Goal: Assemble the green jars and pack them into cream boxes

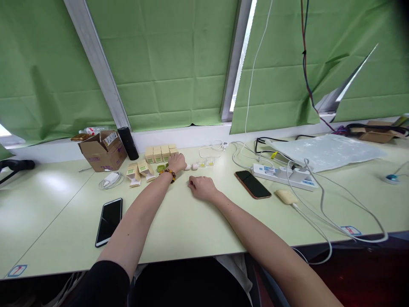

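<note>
My left hand [177, 162], with a beaded bracelet on its wrist, reaches to the right end of a row of small cream boxes [157, 154]. Its fingers bend downward together, and whatever they may hold is hidden. Beside it lie a green round item [160, 169] and small white pieces [194, 166]. Clear little containers with yellow-green parts [207, 163] stand to their right. My right hand [203, 187] rests on the table in a loose fist, apart from these things, and no object shows in it. Two opened cream boxes [133, 175] are left of my left hand.
A phone [109, 221] lies at left, another [253, 184] at right. Behind are a cardboard box [102, 154], a black cylinder [128, 143] and a coiled white charger [111, 180]. A power strip [297, 181] with trailing cables, a cream block [286, 197] and a plastic bag [329, 151] occupy the right.
</note>
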Demonstrator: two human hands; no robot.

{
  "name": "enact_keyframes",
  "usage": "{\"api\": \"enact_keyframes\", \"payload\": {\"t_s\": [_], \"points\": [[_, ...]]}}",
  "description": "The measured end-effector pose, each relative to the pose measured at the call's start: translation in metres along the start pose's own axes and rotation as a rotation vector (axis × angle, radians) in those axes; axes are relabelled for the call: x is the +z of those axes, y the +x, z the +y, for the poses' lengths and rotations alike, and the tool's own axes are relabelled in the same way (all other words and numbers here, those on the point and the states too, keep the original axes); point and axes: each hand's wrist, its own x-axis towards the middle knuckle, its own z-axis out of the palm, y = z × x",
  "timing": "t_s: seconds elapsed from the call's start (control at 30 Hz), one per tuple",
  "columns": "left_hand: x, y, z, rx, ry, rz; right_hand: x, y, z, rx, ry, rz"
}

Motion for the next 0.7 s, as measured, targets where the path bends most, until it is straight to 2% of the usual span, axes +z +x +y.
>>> {"api": "enact_keyframes", "payload": {"t_s": [0.17, 0.27, 0.43, 0.57, 0.7], "points": [[-0.009, -0.005, 0.001, -0.011, -0.031, -0.006, -0.001, -0.001, 0.0, -0.001, -0.003, 0.002], [-0.014, -0.019, 0.003, 0.023, -0.039, 0.002, -0.002, -0.002, 0.0, -0.004, 0.0, 0.003], [-0.018, -0.083, 0.006, 0.21, -0.077, 0.06, -0.002, -0.002, -0.001, -0.006, 0.01, 0.011], [-0.019, -0.145, -0.005, 0.389, -0.121, 0.019, -0.003, -0.003, -0.002, -0.001, 0.016, 0.012], [-0.019, -0.177, -0.029, 0.35, -0.124, 0.017, -0.004, -0.003, -0.002, 0.0, 0.017, 0.001]]}}
